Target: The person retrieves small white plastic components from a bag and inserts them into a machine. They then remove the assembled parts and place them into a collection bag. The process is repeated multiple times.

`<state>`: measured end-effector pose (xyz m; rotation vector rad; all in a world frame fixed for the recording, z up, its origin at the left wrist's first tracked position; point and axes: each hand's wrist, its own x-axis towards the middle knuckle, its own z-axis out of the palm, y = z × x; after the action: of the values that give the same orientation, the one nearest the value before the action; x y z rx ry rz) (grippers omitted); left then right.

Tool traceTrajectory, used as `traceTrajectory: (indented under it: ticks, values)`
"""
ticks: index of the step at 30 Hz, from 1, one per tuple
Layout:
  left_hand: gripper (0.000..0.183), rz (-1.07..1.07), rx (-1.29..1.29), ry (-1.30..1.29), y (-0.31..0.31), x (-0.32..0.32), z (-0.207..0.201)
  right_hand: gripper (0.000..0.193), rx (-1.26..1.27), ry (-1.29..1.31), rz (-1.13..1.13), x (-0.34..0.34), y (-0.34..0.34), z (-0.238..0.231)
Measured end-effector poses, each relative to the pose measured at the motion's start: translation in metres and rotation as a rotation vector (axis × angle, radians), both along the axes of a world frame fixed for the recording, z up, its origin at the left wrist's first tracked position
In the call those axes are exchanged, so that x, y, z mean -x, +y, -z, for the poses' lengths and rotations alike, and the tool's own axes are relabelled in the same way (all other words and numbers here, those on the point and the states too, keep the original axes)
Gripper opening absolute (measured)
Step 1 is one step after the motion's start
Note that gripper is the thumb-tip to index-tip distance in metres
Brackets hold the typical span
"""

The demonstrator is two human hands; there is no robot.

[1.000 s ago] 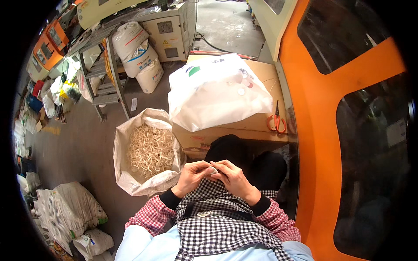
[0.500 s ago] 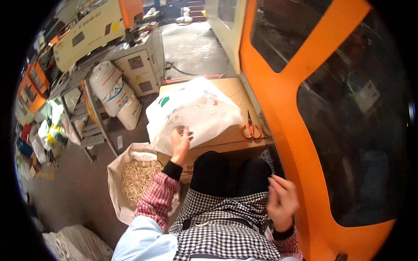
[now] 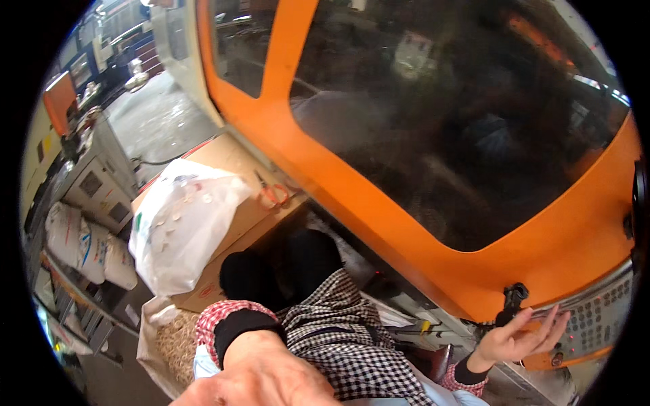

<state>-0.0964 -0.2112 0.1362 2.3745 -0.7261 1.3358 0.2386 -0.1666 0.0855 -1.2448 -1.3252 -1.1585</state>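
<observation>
My right hand [image 3: 518,340] reaches out to the right with its fingers stretched and apart. Its fingertips are just below a black handle [image 3: 512,301] on the orange machine door [image 3: 413,233], beside a button panel [image 3: 596,318]; whether they touch is unclear. My left hand [image 3: 267,374] is close to me at the lower edge, its fingers cut off from view. Ahead, a white plastic bag [image 3: 179,237] with small pale pieces on it lies over a cardboard box [image 3: 230,159]. Orange-handled scissors [image 3: 274,195] rest on the box.
A woven sack [image 3: 150,342] of thin, pale, curly scraps [image 3: 177,345] stands left of my knees. Filled white sacks [image 3: 88,243] lean by a grey cabinet [image 3: 105,179] at the far left. The machine's dark window [image 3: 440,135] fills the upper right.
My view has swung right, toward the machine door. My left hand has come away from the plastic bag and back toward me. My right hand has gone from beside my lap to near the door handle.
</observation>
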Motion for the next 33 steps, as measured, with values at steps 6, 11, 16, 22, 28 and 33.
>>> traceTrajectory:
  ticks: [6, 11, 16, 22, 28, 33]
  values:
    - [0.052, 0.252, 0.144, -0.209, 0.033, -0.015, -0.015, 0.039, -0.051, 0.186, -0.28, -0.018, 0.013, 0.019]
    - [0.056, 0.274, 0.387, -0.467, 0.025, -0.037, -0.016, 0.03, -0.028, 0.194, -0.269, -0.011, 0.011, 0.024]
    - [0.056, 0.289, 0.393, -0.443, 0.029, -0.041, -0.025, 0.027, -0.039, 0.23, -0.436, 0.014, 0.017, 0.023]
    - [0.047, 0.157, 0.435, -0.563, 0.03, -0.059, -0.025, 0.023, -0.023, 0.283, -0.518, 0.037, 0.034, 0.029]
    - [0.018, -0.778, 0.824, -0.305, 0.078, -0.073, 0.012, 0.029, 0.031, 0.279, -0.819, 0.086, 0.062, 0.027]
    - [0.039, -0.905, 0.688, -0.251, 0.122, -0.099, 0.025, 0.039, 0.201, 0.258, -1.376, 0.118, 0.094, 0.038]
